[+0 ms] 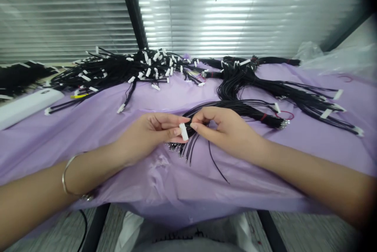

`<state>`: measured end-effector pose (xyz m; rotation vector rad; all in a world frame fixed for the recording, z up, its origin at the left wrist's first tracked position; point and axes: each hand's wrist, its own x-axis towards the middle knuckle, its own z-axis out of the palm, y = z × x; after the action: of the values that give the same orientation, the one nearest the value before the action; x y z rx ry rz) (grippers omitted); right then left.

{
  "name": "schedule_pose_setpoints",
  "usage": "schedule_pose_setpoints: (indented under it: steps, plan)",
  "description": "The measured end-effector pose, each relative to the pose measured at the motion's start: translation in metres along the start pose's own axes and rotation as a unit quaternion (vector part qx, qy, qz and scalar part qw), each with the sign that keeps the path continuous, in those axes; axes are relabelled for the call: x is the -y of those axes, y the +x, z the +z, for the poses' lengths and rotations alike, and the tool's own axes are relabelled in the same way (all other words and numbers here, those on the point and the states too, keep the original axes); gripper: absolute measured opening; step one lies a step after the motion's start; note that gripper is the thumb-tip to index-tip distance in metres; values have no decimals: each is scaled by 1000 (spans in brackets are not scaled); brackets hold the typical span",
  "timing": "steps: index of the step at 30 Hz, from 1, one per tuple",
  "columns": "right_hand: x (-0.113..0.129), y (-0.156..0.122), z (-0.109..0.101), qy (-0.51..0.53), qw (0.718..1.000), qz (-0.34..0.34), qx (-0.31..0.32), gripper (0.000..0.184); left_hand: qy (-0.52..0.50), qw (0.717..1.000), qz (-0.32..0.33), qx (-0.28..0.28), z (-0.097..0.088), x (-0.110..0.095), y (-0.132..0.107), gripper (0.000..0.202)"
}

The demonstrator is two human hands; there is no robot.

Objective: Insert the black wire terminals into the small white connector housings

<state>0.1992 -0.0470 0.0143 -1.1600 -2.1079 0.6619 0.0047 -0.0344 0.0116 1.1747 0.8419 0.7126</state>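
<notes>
A white connector (183,131) stands out against a lilac plastic sheet (88,134), with thin black wires (188,148) just below it and a black bundle (235,106) banded by a red tie (263,117) to its right. Beyond the connector lies a heap of black leads (118,69) flecked with white, backed by grey blinds (235,12) striped in pale horizontal bands. Left of the connector are a white box (26,105), a yellow tag (79,95) and a silver bangle (66,173).

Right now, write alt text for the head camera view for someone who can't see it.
The left hand and right hand pinch a white connector with thin black wires over a purple sheet. Piles of black wire harnesses lie behind, before closed blinds.
</notes>
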Motion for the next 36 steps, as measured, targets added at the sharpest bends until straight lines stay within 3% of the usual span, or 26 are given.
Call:
schedule_pose_setpoints:
  steps: [11,19,31,36]
  plan:
    - [-2,5,5,-30,997,-65,-31,13,-53,999,6,-4,-7,13,10,21]
    - [-6,2,12,-47,991,-112,-54,14,-2,999,52,-10,-3,14,7,20]
    - [-4,2,14,-78,983,-132,-99,12,-16,997,77,13,-5,16,10,22]
    - [-5,6,13,-109,979,-140,-95,13,-1,998,60,-19,-3,13,9,25]
